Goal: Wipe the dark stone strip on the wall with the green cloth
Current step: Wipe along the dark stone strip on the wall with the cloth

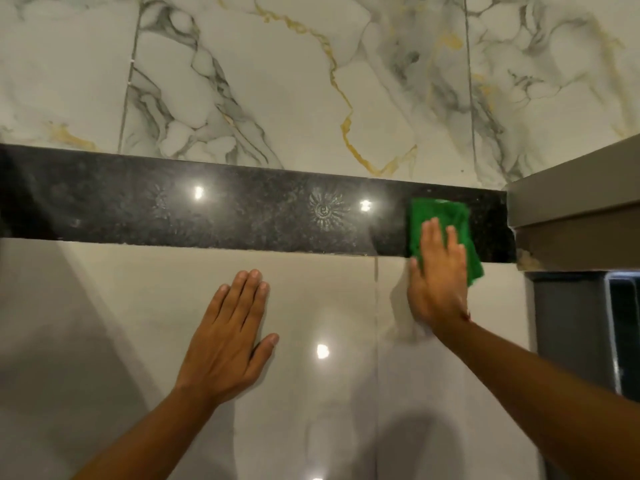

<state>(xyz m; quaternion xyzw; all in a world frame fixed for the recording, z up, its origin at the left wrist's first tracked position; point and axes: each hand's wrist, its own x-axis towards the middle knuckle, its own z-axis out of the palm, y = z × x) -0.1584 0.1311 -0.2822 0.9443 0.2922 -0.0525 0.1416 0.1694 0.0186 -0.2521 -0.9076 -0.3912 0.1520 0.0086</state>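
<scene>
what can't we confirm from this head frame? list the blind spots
- Dark stone strip, head view: the part under the green cloth is covered; its left end is cut off by the frame edge.
- Green cloth: its lower middle is hidden by the right hand.
- Wall contact of the left hand: the palm side faces away.
- Dark panel at right: cut off by the frame edge, unidentifiable.
- Haze on the strip: dust or glare, unclear.

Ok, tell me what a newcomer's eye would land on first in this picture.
The bright green cloth stands out first, pressed flat by the right hand against the right end of the dark stone strip, next to the grey ledge. Then the strip itself, a glossy black band across the pale marble wall, with light spots reflected in it. The left hand rests flat on the plain tile below.
</scene>
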